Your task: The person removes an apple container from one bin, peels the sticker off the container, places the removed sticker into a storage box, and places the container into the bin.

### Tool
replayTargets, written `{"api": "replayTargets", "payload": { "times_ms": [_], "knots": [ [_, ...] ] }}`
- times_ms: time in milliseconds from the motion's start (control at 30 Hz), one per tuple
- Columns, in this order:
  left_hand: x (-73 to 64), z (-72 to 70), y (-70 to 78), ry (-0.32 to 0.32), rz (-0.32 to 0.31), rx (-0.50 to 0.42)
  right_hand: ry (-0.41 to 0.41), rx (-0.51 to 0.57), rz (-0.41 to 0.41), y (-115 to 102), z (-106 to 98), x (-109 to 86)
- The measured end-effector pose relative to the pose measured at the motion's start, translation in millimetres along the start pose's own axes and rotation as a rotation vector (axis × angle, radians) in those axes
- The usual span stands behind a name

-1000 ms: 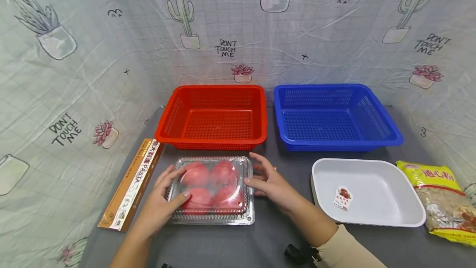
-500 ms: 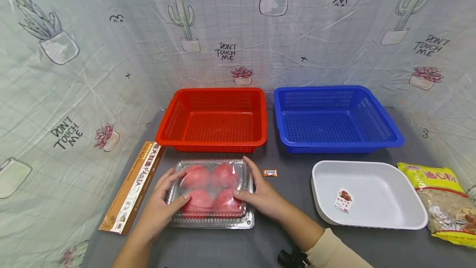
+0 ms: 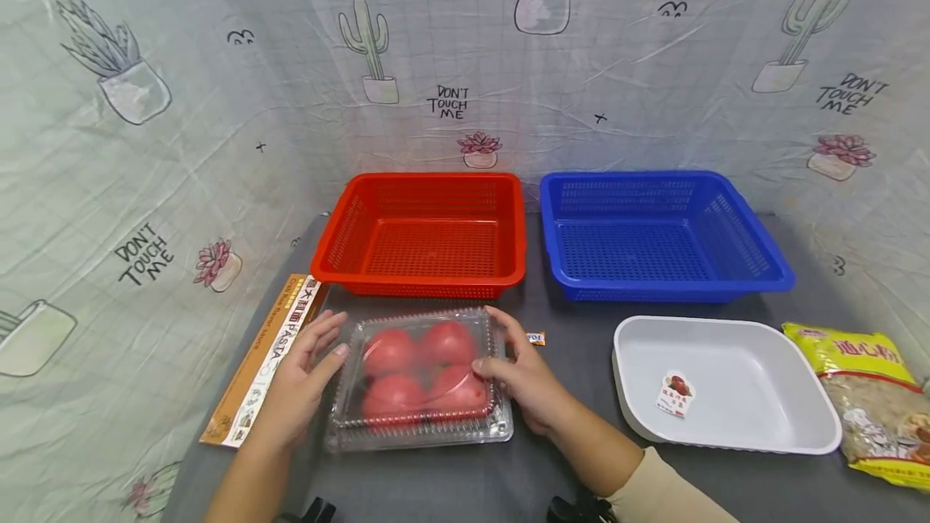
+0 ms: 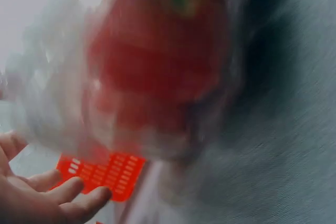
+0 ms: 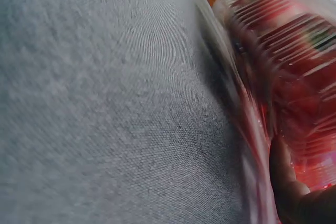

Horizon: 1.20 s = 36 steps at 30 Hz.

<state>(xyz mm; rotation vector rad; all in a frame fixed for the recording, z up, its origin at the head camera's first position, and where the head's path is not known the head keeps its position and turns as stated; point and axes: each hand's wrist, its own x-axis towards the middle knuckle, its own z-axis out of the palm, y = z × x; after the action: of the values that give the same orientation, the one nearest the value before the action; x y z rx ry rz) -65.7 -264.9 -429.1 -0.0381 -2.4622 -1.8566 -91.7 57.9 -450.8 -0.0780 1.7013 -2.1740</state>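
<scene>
A clear plastic clamshell box (image 3: 429, 382) with several tomatoes inside, one of them a red tomato (image 3: 448, 342), lies a little turned on the grey table. My right hand (image 3: 526, 374) grips its right side, thumb over the lid and fingers along the far right edge. In the right wrist view a thumb (image 5: 283, 174) lies against the ribbed plastic. My left hand (image 3: 301, 374) is just off the box's left side, its fingers spread and holding nothing. The left wrist view shows that hand's fingers (image 4: 84, 195) apart from the blurred box (image 4: 157, 61).
Behind the box stand a red basket (image 3: 429, 285) and a blue basket (image 3: 668, 289). A pasta box (image 3: 265, 361) lies at left. On the right are a white tray (image 3: 726, 378) and a yellow-topped bag (image 3: 865, 402). A small orange-wrapped candy (image 3: 536, 338) shows beside my right hand.
My left hand has come away from the box towards the left. The box has turned slightly and shifted a little right. My right hand has closed in on its right side.
</scene>
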Motion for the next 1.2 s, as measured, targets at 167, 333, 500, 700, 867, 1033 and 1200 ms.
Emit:
{"api": "replayTargets", "payload": {
  "times_ms": [167,333,500,700,867,1033,1200],
  "knots": [
    [23.3,-10.5,1.8,0.127,-0.018,-0.120,0.018,0.037,-0.022,-9,-4,-9.3],
    [51.3,-13.0,5.4,0.247,-0.049,-0.196,0.036,0.043,-0.068,-26,-10,-20.6],
    [76.4,-10.4,1.6,0.328,-0.086,-0.221,0.040,0.019,-0.078,-45,-15,-26.2],
    [99.5,-2.8,-11.9,0.385,-0.134,-0.243,0.028,0.005,-0.091,-68,-18,-27.0],
    [111.4,4.4,-21.3,0.388,-0.142,-0.319,0.025,0.008,-0.109,-89,-17,-25.3],
    [115.3,7.1,-24.3,0.376,-0.130,-0.350,0.040,0.006,-0.128,-114,-18,-22.5],
    [119.1,11.6,-26.0,0.389,-0.105,-0.399,0.031,0.022,-0.133,-138,-20,-15.7]
  ]
}}
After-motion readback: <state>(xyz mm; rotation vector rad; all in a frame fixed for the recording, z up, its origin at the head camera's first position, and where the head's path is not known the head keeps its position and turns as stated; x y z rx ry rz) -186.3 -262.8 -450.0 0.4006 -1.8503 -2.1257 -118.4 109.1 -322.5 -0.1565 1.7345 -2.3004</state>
